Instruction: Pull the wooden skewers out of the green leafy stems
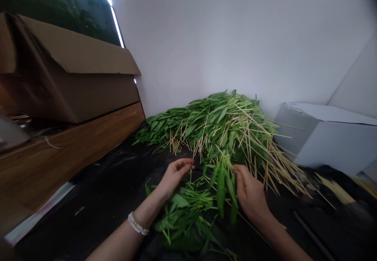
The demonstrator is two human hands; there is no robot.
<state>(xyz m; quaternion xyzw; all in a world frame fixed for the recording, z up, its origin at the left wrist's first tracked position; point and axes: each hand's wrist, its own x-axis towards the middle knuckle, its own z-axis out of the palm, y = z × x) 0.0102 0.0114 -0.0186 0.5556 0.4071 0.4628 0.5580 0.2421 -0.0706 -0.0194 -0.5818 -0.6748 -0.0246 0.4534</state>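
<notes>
Near the middle of the view, my left hand [176, 174], with a beaded bracelet [138, 224] on the wrist, is closed in a pinch on what looks like a thin green stem [191, 174]. My right hand [250, 190] is closed at the edge of a small bunch of leafy green stems [222, 182], its long leaves hanging down. Below both hands lies a loose heap of cut green leaves and stems [188, 214] on black plastic sheeting [108, 198]. The right fingertips are partly hidden by the bunch.
Against the white wall [229, 29] rises a large pile of leafy greens [194, 115] with many thin wooden sticks [271, 155] poking out. A white box [332, 139] stands to the right. At left, an open cardboard box [88, 72] sits on a wooden surface [73, 151].
</notes>
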